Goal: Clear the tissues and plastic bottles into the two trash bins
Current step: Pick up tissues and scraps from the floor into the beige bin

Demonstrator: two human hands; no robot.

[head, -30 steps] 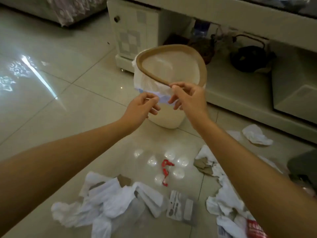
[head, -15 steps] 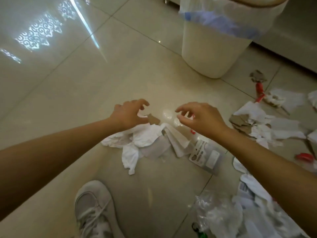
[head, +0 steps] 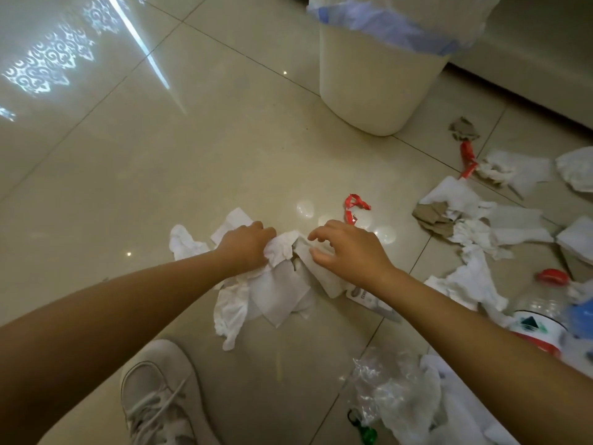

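A heap of crumpled white tissues (head: 266, 293) lies on the tiled floor in the middle of the view. My left hand (head: 247, 247) grips a bunch of tissue at the heap's top. My right hand (head: 348, 248) hovers just right of it, fingers curved down onto a tissue's edge; whether it holds the tissue is unclear. A cream trash bin (head: 375, 81) with a white and blue liner stands beyond the heap. A clear plastic bottle (head: 542, 316) with a red cap lies at the right. More tissues (head: 475, 229) are scattered to the right.
Red wrapper scraps (head: 354, 205) lie between heap and bin. Brown paper (head: 433, 216) sits among the right-hand tissues. Crumpled clear plastic (head: 385, 387) lies at the lower right. My grey shoe (head: 157, 396) is at the bottom. A cabinet base (head: 545, 59) runs behind the bin.
My hands left the bin's rim and dropped to the floor heap. The left hand has closed on a bunch of tissue; the right has come down beside it.
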